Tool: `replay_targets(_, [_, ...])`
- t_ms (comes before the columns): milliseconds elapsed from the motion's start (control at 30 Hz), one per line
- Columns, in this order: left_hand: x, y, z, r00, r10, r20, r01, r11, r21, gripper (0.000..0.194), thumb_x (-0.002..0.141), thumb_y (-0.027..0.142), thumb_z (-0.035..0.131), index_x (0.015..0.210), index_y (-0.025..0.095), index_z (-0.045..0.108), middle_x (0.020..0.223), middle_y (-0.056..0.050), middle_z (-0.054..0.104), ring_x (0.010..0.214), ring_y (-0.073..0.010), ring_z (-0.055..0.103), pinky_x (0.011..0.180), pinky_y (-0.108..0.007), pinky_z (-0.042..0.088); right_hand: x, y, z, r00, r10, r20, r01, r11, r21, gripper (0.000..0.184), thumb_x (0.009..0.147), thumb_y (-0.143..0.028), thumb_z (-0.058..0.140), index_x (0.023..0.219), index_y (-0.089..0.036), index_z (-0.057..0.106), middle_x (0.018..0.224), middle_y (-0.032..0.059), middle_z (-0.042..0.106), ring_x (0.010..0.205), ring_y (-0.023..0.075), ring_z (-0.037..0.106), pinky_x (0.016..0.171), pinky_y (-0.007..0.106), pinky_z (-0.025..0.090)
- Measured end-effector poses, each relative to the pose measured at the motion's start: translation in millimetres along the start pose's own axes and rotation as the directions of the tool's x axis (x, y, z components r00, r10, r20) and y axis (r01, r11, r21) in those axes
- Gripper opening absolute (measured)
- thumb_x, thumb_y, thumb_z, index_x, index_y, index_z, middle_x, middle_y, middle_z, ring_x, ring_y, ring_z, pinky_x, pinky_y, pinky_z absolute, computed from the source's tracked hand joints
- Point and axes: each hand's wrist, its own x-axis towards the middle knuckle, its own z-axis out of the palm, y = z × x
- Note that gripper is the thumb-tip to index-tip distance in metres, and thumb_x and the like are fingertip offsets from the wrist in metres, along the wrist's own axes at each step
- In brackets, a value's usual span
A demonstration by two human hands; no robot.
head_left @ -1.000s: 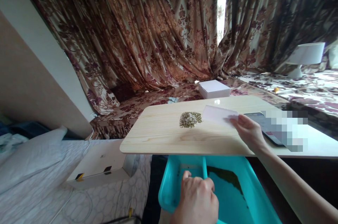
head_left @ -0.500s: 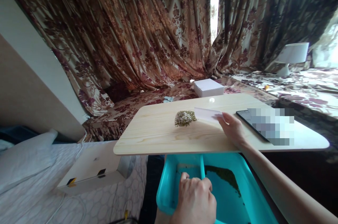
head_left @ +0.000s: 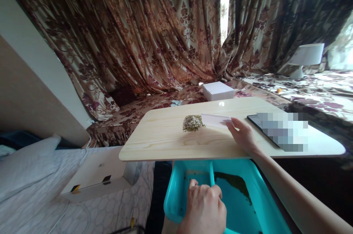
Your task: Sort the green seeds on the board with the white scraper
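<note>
My right hand [head_left: 242, 134] is closed on one end of a thin, stiff white card [head_left: 216, 121], held tilted above the wooden tabletop [head_left: 154, 142]. The card's far end meets the right side of a small heap of green and whitish grains [head_left: 193, 123], hiding part of that edge. Below the front of the table, my left hand [head_left: 206, 208] is closed over the divider of a teal plastic bin [head_left: 171, 201]; its fingertips are hidden. Dark green grains [head_left: 237, 182] lie in the bin's right compartment.
A tablet-like device [head_left: 261, 127], partly blurred out, lies right of my right hand. Behind the table sits a white box [head_left: 218, 90]. A larger white box [head_left: 99, 171] rests on the bed at left. A lamp [head_left: 309, 56] stands far right, near patterned curtains [head_left: 154, 35].
The card has shifted slightly left, against the heap's right edge. My left hand keeps its place on the bin.
</note>
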Motion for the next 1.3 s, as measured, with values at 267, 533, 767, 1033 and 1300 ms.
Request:
replay_targets(267, [2.4,0.5,-3.6,1.0,-0.005,0.007,0.005,1.0,0.002,0.033,0.083,0.018,0.036,0.095,0.024,0.067,0.093,-0.005,0.069,0.097,-0.0216,0.06,0.104,-0.042,0.03,-1.4,-3.9,-1.4,1.0,-0.005,0.026,0.004,1.0,0.016,0.023,0.081,-0.036,0.054,0.091,-0.023,0.07,0.088,0.0066,0.077,0.082,0.0258,0.071,0.075,0.038,0.055])
replay_targets(533, [-0.1,1.0,-3.0,1.0,-0.006,0.017,0.006,1.0,-0.004,0.034,0.084,0.019,0.036,0.098,0.024,0.066,0.097,-0.006,0.069,0.099,-0.0217,0.059,0.106,-0.043,0.028,-1.5,-3.2,-1.7,0.999,-0.008,0.037,0.008,1.0,0.006,0.024,0.082,-0.035,0.053,0.091,-0.022,0.07,0.087,0.0067,0.077,0.082,0.0249,0.071,0.074,0.038,0.055])
replay_targets(767, [-1.1,0.3,-1.1,1.0,-0.005,-0.003,0.005,1.0,0.001,0.034,0.084,0.018,0.037,0.098,0.024,0.067,0.097,-0.006,0.069,0.099,-0.0217,0.06,0.107,-0.042,0.027,-2.5,-2.6,-1.6,1.0,0.003,0.024,-0.003,0.999,0.032,0.025,0.082,-0.035,0.051,0.095,-0.021,0.068,0.09,0.0078,0.076,0.084,0.0252,0.07,0.077,0.04,0.055])
replay_targets(1033, [-0.2,-0.3,0.7,1.0,-0.011,-0.007,0.011,1.0,-0.005,0.033,0.084,0.018,0.037,0.096,0.025,0.067,0.095,-0.005,0.069,0.097,-0.0213,0.06,0.108,-0.043,0.027,-3.8,-2.5,-2.6,0.998,-0.021,0.052,0.017,0.998,0.067,0.024,0.083,-0.037,0.053,0.094,-0.022,0.067,0.088,0.0068,0.075,0.082,0.0232,0.069,0.076,0.038,0.055])
replay_targets(1300, [-1.1,-1.7,1.6,1.0,-0.016,-0.024,0.016,1.0,-0.027,0.032,0.084,0.019,0.037,0.096,0.025,0.067,0.096,-0.004,0.069,0.098,-0.0208,0.059,0.109,-0.042,0.026,-6.1,-7.0,-4.8,0.998,0.014,0.056,-0.024,0.986,0.167,0.026,0.083,-0.041,0.055,0.095,-0.021,0.066,0.09,0.0087,0.074,0.085,0.0248,0.069,0.08,0.04,0.054])
